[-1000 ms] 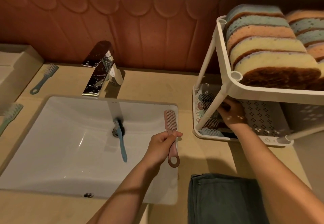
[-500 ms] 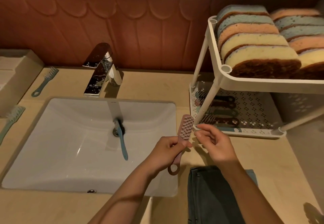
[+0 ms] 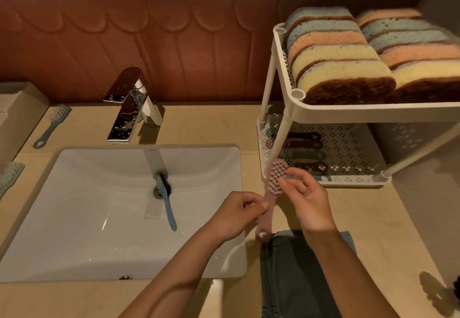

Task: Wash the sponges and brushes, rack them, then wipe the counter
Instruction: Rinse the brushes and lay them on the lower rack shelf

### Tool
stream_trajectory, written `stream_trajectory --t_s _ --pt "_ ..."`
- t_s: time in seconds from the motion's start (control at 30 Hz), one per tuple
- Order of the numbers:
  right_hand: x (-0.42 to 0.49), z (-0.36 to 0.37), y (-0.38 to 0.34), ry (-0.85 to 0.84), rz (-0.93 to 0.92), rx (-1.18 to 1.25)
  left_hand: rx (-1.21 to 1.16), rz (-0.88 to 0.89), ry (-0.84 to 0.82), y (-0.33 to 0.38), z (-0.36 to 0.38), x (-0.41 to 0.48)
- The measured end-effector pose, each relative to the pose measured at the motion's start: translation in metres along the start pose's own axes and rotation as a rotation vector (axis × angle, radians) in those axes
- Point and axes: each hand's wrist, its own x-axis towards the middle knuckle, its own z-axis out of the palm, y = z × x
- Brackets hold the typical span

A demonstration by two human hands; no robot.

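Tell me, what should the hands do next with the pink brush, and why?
Probably let the right hand take the brush: its fingers touch the head, the left hand holds the handle, and the rack beside it holds brushes.

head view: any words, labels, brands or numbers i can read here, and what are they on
sink: a tiny grey mark on its back edge near the faucet, too small and blurred to read
pink brush, sponges, rack: no print shows
Nothing else in view carries readable text.
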Motion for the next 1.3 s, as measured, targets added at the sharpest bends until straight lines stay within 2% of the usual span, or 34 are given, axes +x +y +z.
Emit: stream_trajectory --t_s 0.17,0.3,0.43,0.53,0.6,0.73,1.13,1.3 --pt "0.01 -0.028 -0.014 0.088 -0.094 -0.09 0.044 -0.025 0.165 0.016 -0.002 0.02" --pt "0.024 -0.052 -0.025 0.195 -0.173 -0.294 0.292 0.123 0.25 0.036 0.004 0.038" --pt "0.044 -0.073 -0.028 0.182 -0.264 -0.621 0.411 0.23 0.303 0.046 0.009 0.052" --pt "0.058 -0.081 -0.025 0.193 -0.26 -0.762 0.652 0.268 0.421 0.048 0.007 0.057" --pt "0.067 -0.085 -0.023 0.194 -0.23 -0.849 0.729 0.309 0.442 0.046 0.007 0.058" --pt "0.081 -0.09 -0.018 0.141 -0.23 -1.028 0.737 0.342 0.452 0.042 0.007 0.059" --pt "0.096 -0.088 0.008 -0.033 -0.148 -1.068 0.737 0.358 0.436 0.038 0.004 0.062" --pt "0.099 -0.091 0.014 -0.069 -0.175 -1.113 0.674 0.37 0.438 0.038 0.005 0.061"
